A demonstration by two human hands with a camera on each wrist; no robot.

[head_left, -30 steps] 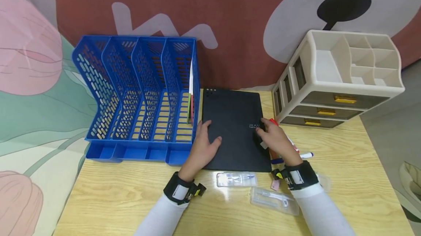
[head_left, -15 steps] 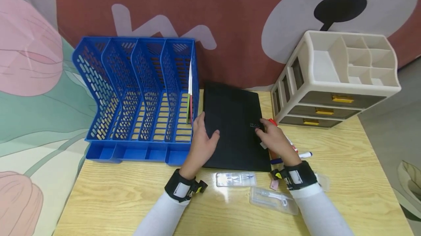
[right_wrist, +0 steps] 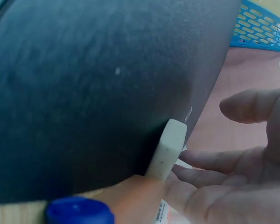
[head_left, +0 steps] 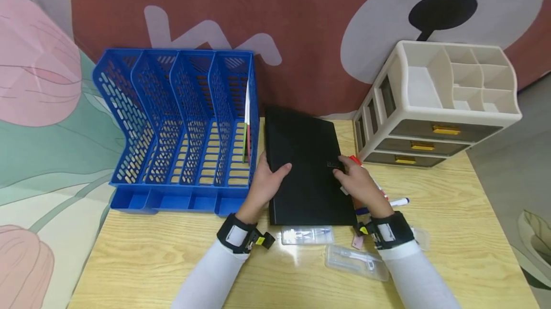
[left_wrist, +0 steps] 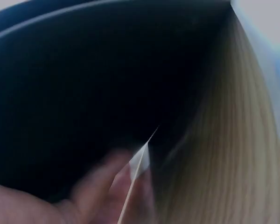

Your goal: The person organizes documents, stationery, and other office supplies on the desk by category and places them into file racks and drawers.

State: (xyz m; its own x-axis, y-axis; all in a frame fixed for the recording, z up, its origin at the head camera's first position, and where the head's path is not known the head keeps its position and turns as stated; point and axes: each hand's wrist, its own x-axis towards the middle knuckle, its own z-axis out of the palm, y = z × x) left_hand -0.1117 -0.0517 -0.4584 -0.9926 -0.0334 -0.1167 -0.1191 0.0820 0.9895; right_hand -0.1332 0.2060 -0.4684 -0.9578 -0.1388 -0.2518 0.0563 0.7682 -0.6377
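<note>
A black folder (head_left: 305, 175) with small pale lettering lies in front of me, its left side raised off the table and tilted. My left hand (head_left: 263, 184) grips the left edge, thumb on the cover and fingers tucked behind it; the left wrist view shows blurred fingers (left_wrist: 102, 186) against the dark cover. My right hand (head_left: 359, 182) is at the right edge with thumb and fingers spread, fingertips at the edge in the right wrist view. Close by its fingers, a white block (right_wrist: 170, 144) touches the folder. A blue marker cap (right_wrist: 79, 212) shows below.
A blue file rack (head_left: 181, 122) with thin booklets (head_left: 247, 127) stands left. The white drawer organizer (head_left: 452, 113) is back right. A red marker (head_left: 380, 189), a blue-capped marker (head_left: 400, 202) and clear plastic cases (head_left: 307, 235) (head_left: 356, 262) lie near the right hand and the folder.
The folder's left side has come up off the table and its near left corner has shifted slightly right. My left hand has taken hold of that edge. The right hand has hardly moved.
</note>
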